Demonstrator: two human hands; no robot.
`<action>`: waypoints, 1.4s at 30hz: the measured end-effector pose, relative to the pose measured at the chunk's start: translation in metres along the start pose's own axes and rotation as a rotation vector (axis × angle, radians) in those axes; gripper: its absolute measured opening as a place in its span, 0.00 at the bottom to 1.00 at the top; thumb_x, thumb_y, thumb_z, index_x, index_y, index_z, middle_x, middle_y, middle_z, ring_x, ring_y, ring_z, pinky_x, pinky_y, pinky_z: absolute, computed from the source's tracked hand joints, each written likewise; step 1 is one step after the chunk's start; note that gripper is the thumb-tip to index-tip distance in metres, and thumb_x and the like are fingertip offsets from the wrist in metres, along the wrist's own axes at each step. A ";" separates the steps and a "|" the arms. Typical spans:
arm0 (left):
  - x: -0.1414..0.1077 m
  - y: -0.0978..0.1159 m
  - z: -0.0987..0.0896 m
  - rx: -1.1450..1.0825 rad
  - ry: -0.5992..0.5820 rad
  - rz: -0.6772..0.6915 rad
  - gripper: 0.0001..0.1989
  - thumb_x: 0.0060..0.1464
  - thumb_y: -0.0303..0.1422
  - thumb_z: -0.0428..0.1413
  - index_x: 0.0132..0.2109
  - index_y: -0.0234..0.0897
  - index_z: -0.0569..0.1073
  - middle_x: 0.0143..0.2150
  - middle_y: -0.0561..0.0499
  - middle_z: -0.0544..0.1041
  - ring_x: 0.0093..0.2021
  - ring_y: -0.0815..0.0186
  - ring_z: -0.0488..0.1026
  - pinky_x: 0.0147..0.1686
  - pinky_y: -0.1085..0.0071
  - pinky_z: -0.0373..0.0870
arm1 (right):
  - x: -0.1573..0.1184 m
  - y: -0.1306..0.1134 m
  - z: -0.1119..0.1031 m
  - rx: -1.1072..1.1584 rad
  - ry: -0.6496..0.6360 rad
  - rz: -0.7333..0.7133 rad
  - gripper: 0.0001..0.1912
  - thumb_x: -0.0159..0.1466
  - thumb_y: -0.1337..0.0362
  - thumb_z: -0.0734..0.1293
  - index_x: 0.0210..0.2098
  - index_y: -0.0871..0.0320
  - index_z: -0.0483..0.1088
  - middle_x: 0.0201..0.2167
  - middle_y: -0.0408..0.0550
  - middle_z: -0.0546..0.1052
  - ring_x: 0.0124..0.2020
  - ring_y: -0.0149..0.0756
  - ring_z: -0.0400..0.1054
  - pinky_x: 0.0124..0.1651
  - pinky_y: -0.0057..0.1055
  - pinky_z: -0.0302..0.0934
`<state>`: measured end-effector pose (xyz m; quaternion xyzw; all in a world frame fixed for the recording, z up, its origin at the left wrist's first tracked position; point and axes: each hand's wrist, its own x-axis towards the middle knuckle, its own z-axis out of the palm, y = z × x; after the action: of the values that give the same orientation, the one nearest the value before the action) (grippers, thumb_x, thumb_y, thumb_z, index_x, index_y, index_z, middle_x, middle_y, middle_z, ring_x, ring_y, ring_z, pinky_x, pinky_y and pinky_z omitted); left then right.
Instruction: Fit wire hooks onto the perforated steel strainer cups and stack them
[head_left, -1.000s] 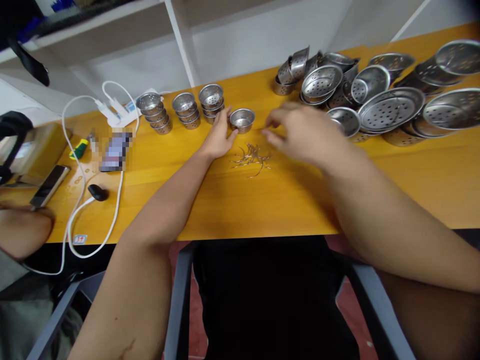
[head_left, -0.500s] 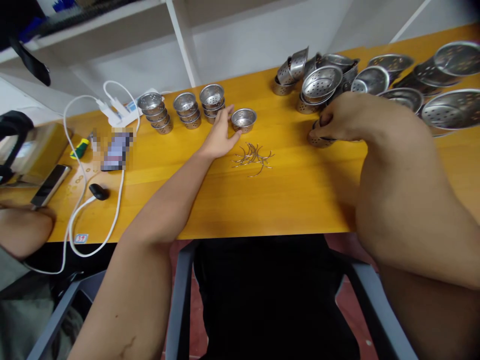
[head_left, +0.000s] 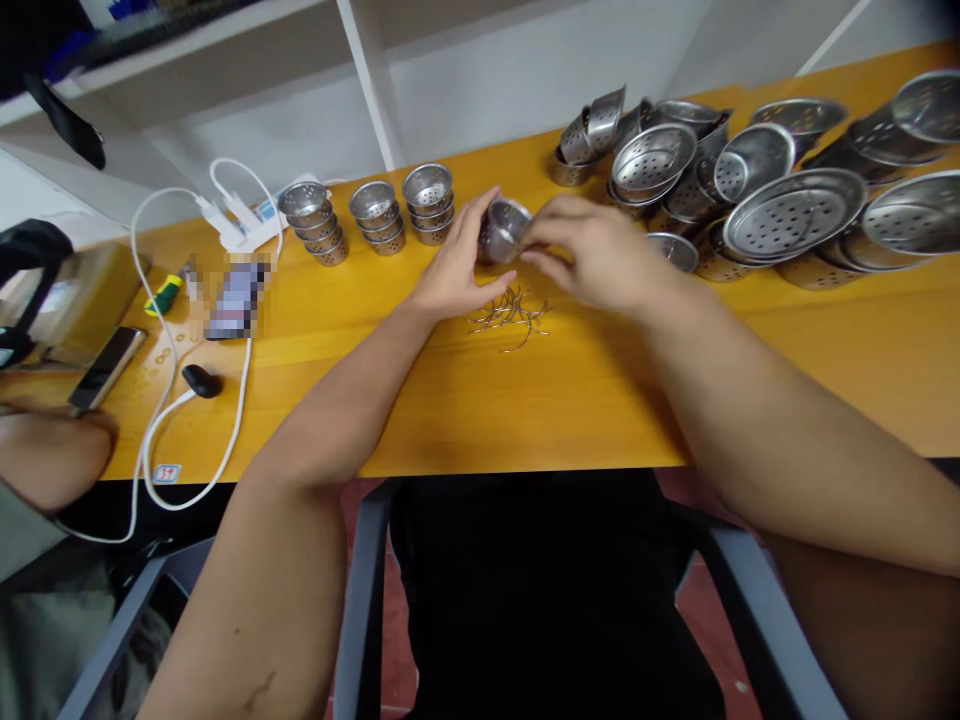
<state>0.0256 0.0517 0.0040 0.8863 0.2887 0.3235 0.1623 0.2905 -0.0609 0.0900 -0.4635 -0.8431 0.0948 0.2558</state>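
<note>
Metal cup [head_left: 501, 232] sits tilted between my two hands, just above the loose bent wires [head_left: 510, 316] as I look down. Its mouth leans toward my right hand [head_left: 596, 255], which I judge makes the rim easy to reach with my fingertips. That hand is narrowed to a pinch at the rim, thumb and forefinger close together; a thin edge like this suits a pinch better than a full grasp. My left hand [head_left: 457, 262] is spread wide around the far side, fingers along the cup's left and thumb low in front, probably as a steadying wall. How firmly it presses, I can't tell, nor whether a second cup is nested inside.

The wires lie in a tangled heap on the tabletop [head_left: 487, 410], close under my left thumb; their curves likely keep them hooked together. To my left, the left stack [head_left: 315, 228], middle stack [head_left: 381, 220] and nearest stack [head_left: 430, 208] stand mouths up, apart from one another. Their cups nest only partly, perhaps because the walls taper so little. On my right, the jumbled perforated vessels [head_left: 784, 215] lean into each other, several tipped, seemingly propped up by their neighbours.
</note>
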 end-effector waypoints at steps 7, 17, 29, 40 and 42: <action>-0.002 -0.009 -0.001 -0.018 -0.005 -0.020 0.60 0.74 0.63 0.71 0.95 0.52 0.50 0.94 0.34 0.65 0.97 0.29 0.62 0.97 0.29 0.58 | 0.003 -0.004 0.036 0.178 0.034 -0.019 0.15 0.85 0.50 0.72 0.60 0.47 0.89 0.66 0.62 0.86 0.68 0.69 0.81 0.76 0.67 0.76; 0.006 -0.001 -0.004 0.014 0.015 0.009 0.46 0.80 0.63 0.63 0.91 0.52 0.61 0.88 0.37 0.71 0.94 0.31 0.66 0.96 0.27 0.58 | 0.006 -0.009 0.068 0.755 0.104 0.217 0.39 0.75 0.31 0.82 0.74 0.48 0.81 0.59 0.55 0.88 0.31 0.39 0.76 0.32 0.43 0.73; 0.005 0.023 -0.009 0.125 -0.043 0.122 0.46 0.73 0.60 0.72 0.85 0.46 0.66 0.85 0.34 0.75 0.85 0.35 0.75 0.86 0.28 0.78 | 0.009 -0.029 0.051 1.231 0.098 0.242 0.38 0.60 0.27 0.94 0.41 0.50 0.81 0.30 0.40 0.77 0.23 0.29 0.65 0.22 0.33 0.58; 0.004 0.031 -0.014 0.209 -0.039 0.113 0.40 0.78 0.45 0.69 0.86 0.48 0.62 0.88 0.36 0.74 0.88 0.40 0.72 0.91 0.33 0.71 | 0.014 -0.017 0.058 1.213 0.110 0.371 0.45 0.72 0.14 0.77 0.36 0.49 0.67 0.33 0.48 0.77 0.34 0.45 0.80 0.33 0.42 0.75; 0.003 0.030 -0.014 0.232 -0.009 0.108 0.41 0.78 0.49 0.69 0.86 0.51 0.62 0.89 0.38 0.73 0.89 0.40 0.72 0.91 0.33 0.71 | 0.014 -0.020 0.054 1.218 0.103 0.387 0.45 0.72 0.15 0.76 0.33 0.48 0.64 0.31 0.49 0.76 0.36 0.48 0.80 0.37 0.46 0.79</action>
<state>0.0308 0.0318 0.0298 0.9148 0.2754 0.2924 0.0426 0.2419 -0.0560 0.0563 -0.3829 -0.5258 0.5789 0.4917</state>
